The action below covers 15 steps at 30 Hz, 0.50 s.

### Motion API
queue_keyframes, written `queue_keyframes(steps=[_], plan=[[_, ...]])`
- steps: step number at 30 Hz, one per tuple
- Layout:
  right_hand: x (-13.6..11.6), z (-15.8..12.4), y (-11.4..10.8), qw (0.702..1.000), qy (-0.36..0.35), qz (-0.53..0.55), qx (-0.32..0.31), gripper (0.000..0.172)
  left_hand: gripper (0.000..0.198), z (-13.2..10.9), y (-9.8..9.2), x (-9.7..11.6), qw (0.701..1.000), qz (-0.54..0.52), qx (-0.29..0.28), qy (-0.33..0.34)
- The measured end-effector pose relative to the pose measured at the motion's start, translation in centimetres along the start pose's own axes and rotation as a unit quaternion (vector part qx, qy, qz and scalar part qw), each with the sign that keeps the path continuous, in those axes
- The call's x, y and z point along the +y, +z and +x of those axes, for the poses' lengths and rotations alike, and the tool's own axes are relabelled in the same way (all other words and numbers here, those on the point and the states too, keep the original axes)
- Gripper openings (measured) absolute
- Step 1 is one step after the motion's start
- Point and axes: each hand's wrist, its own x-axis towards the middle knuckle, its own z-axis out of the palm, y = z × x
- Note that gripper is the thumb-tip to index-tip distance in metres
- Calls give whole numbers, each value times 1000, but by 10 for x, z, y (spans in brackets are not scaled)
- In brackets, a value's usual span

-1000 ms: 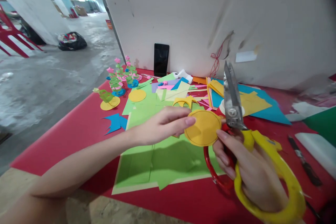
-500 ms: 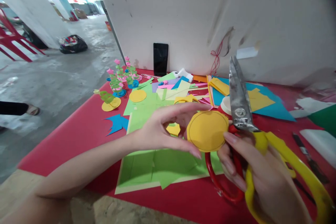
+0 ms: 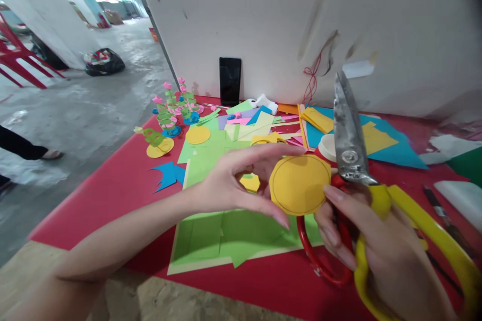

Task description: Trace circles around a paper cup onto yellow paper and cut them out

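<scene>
Head view showed the left hand (image 3: 233,180) half open, forefinger and thumb curved around the left side of a round yellow paper disc (image 3: 300,184) with a pencilled ring near its rim; whether they gripped it I cannot tell. The disc was held up in the air above a light green paper sheet (image 3: 226,233) on the red worktop (image 3: 113,195). The right hand (image 3: 376,246) was closed through the handles of the steel-bladed scissors with one yellow and one red handle (image 3: 348,135), blades together and pointing up, one fingertip touching the disc's right edge. Small paper trees (image 3: 167,115) stood well apart.
</scene>
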Motion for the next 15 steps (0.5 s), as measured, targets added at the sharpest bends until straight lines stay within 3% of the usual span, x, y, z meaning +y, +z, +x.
queue_keyframes(steps=[15], plan=[[-2, -2, 0, 999, 37, 22, -7, 52, 72, 1, 1, 0, 1000, -13, 7, -16]])
